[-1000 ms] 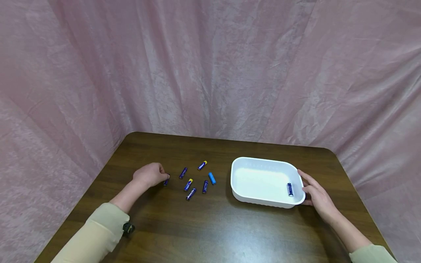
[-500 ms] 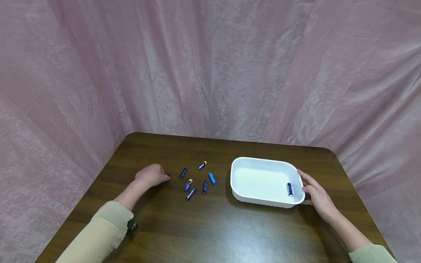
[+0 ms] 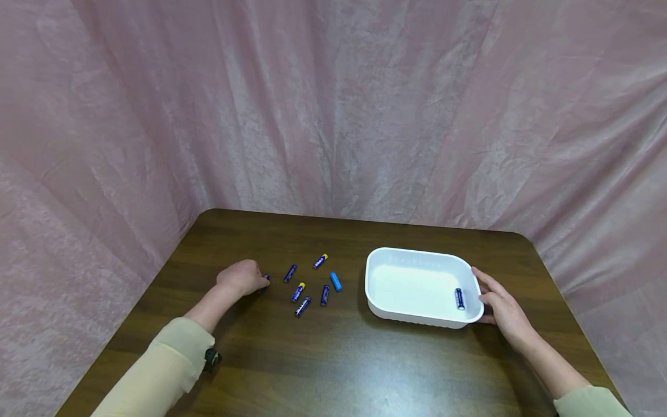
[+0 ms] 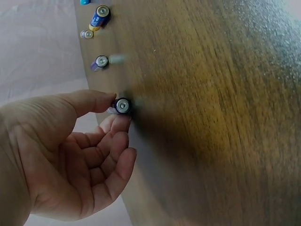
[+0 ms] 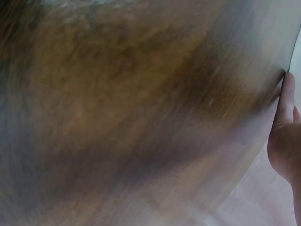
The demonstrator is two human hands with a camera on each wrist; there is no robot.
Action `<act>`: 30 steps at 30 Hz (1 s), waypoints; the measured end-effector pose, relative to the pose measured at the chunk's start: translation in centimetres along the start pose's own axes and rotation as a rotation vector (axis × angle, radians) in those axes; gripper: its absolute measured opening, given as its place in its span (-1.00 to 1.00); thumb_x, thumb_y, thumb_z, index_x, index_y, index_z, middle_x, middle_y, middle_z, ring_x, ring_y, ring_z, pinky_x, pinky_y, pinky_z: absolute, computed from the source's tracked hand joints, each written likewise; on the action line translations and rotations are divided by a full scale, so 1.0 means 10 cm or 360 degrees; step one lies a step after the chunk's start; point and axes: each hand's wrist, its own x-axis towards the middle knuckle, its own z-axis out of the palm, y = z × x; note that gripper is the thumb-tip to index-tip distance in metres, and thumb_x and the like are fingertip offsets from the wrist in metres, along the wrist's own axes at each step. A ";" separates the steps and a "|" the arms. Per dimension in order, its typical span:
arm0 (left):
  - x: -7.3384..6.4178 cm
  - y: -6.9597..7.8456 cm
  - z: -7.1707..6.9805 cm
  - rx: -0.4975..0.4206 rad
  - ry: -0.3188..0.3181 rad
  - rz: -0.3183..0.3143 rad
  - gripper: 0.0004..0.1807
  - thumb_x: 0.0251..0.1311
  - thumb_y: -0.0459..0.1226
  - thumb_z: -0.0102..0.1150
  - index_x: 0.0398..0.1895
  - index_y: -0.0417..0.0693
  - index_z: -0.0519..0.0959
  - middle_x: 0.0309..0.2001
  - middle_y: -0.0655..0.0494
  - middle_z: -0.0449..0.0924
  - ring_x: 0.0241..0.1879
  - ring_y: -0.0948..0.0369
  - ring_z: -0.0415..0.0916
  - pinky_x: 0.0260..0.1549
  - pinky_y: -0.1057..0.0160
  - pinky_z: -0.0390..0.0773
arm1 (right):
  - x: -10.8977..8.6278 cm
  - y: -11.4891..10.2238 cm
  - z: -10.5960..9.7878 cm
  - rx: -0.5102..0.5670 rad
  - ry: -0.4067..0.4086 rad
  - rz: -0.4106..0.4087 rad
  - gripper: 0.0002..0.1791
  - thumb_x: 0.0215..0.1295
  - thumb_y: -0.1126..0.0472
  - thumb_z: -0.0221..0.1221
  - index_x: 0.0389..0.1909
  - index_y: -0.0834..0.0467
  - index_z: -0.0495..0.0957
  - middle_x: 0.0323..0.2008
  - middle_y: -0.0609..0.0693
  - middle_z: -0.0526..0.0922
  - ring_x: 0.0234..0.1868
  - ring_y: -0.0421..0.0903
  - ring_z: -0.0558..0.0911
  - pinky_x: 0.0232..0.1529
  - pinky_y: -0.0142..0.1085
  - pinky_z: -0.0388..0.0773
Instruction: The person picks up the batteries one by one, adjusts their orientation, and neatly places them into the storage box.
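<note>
My left hand (image 3: 239, 279) is at the left of the table and pinches a dark blue battery (image 4: 123, 106) between thumb and index finger. In the left wrist view its metal end faces the camera, and the other fingers curl loosely below. My right hand (image 3: 504, 313) grips the right end of a white plastic tray (image 3: 417, 319), with fingers at the rim and along the outer wall. One blue battery (image 3: 459, 299) lies inside the tray, near that end. The right wrist view catches only part of the hand at its right edge.
Several loose batteries lie between left hand and tray: a dark blue battery (image 3: 290, 274), a yellow-ended battery (image 3: 320, 262) and a light blue battery (image 3: 336, 282) among them. All rest on a brown wooden table (image 3: 312, 365). A pink curtain (image 3: 333, 116) hangs behind it.
My left forearm and sleeve have shifted slightly to the right, while the fingertips stay at the same battery. The right hand, tray and loose batteries hold their places.
</note>
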 end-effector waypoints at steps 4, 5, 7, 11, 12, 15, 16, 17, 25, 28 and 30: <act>0.01 -0.01 0.00 -0.0014 0.0002 0.0006 -0.51 0.29 -0.08 0.26 -0.81 0.07 0.43 -0.76 0.22 0.30 -0.66 0.21 0.30 -0.65 0.25 0.26 | 0.00 0.00 0.00 0.0004 0.0000 -0.0002 -0.33 0.58 0.28 -0.23 0.66 0.01 -0.04 0.50 0.39 0.15 0.13 -0.11 0.55 -0.13 -0.15 0.68; 0.01 -0.01 0.00 -0.0016 -0.0001 0.0010 -0.51 0.29 -0.08 0.26 -0.82 0.08 0.41 -0.76 0.22 0.28 -0.67 0.22 0.28 -0.65 0.25 0.24 | 0.00 0.00 0.00 0.0003 0.0000 -0.0003 -0.33 0.58 0.28 -0.22 0.66 0.02 -0.04 0.50 0.39 0.14 0.13 -0.12 0.55 -0.13 -0.15 0.68; 0.01 -0.02 -0.01 -0.0022 -0.0005 0.0024 -0.49 0.29 -0.09 0.24 -0.83 0.09 0.37 -0.77 0.23 0.25 -0.69 0.23 0.23 -0.67 0.27 0.21 | 0.00 0.00 0.00 0.0008 0.0000 -0.0003 -0.33 0.57 0.28 -0.22 0.66 0.02 -0.04 0.50 0.39 0.14 0.12 -0.12 0.55 -0.13 -0.15 0.68; 0.00 -0.04 -0.05 -0.0053 0.0011 0.0059 -0.46 0.29 -0.10 0.21 -0.86 0.10 0.31 -0.79 0.24 0.19 -0.72 0.25 0.14 -0.68 0.30 0.14 | 0.01 0.00 0.01 0.0014 -0.0002 -0.0004 -0.32 0.56 0.30 -0.21 0.65 0.03 -0.04 0.50 0.39 0.14 0.12 -0.12 0.56 -0.13 -0.15 0.68; 0.00 -0.04 -0.06 -0.0068 0.0020 0.0067 -0.47 0.29 -0.10 0.21 -0.85 0.10 0.32 -0.79 0.24 0.19 -0.72 0.25 0.13 -0.68 0.30 0.14 | 0.01 0.00 0.01 0.0015 -0.0003 -0.0003 -0.32 0.56 0.30 -0.21 0.65 0.03 -0.04 0.50 0.39 0.15 0.12 -0.12 0.56 -0.13 -0.15 0.68; 0.00 -0.03 -0.10 -0.0116 0.0047 0.0092 -0.50 0.30 -0.08 0.21 -0.80 0.07 0.36 -0.76 0.23 0.22 -0.68 0.25 0.16 -0.65 0.29 0.17 | 0.00 0.00 0.00 0.0005 0.0002 0.0002 -0.32 0.56 0.29 -0.22 0.66 0.02 -0.04 0.50 0.39 0.14 0.12 -0.11 0.56 -0.13 -0.15 0.68; 0.00 -0.03 -0.12 -0.0128 0.0056 0.0098 -0.53 0.31 -0.07 0.22 -0.76 0.07 0.38 -0.73 0.23 0.25 -0.66 0.24 0.20 -0.64 0.28 0.19 | 0.00 0.00 0.00 0.0000 0.0007 0.0003 -0.32 0.56 0.28 -0.22 0.66 0.02 -0.04 0.50 0.38 0.14 0.12 -0.11 0.56 -0.13 -0.15 0.68; 0.00 -0.03 -0.13 -0.0137 0.0062 0.0107 -0.56 0.31 -0.07 0.21 -0.72 0.05 0.41 -0.70 0.22 0.28 -0.64 0.24 0.22 -0.62 0.27 0.21 | 0.00 0.00 0.00 -0.0004 0.0009 0.0003 -0.32 0.57 0.28 -0.22 0.66 0.01 -0.04 0.51 0.38 0.14 0.13 -0.10 0.55 -0.13 -0.15 0.68; -0.06 -0.01 -0.16 -0.0350 0.0098 0.0182 -0.71 0.35 -0.04 0.22 -0.32 -0.09 0.59 -0.45 0.09 0.54 -0.48 0.19 0.43 -0.48 0.21 0.40 | 0.00 0.01 0.01 -0.0009 0.0007 0.0012 -0.32 0.57 0.28 -0.21 0.66 0.00 -0.04 0.52 0.37 0.12 0.20 0.03 0.52 -0.13 -0.14 0.68; -0.10 0.03 -0.20 -0.0507 0.0092 0.0254 -0.70 0.39 -0.07 0.22 -0.17 -0.15 0.60 -0.41 0.01 0.59 -0.48 0.18 0.47 -0.46 0.19 0.45 | 0.00 0.02 0.01 -0.0013 0.0011 0.0014 -0.32 0.57 0.28 -0.22 0.66 -0.01 -0.04 0.53 0.36 0.11 0.21 0.04 0.51 -0.13 -0.15 0.68; -0.12 0.06 -0.23 -0.0567 0.0092 0.0284 -0.70 0.40 -0.07 0.21 -0.15 -0.16 0.60 -0.45 -0.01 0.58 -0.51 0.17 0.46 -0.49 0.18 0.44 | 0.00 0.01 0.01 -0.0014 0.0013 0.0014 -0.32 0.57 0.28 -0.23 0.66 -0.01 -0.04 0.52 0.36 0.12 0.21 0.03 0.51 -0.13 -0.15 0.68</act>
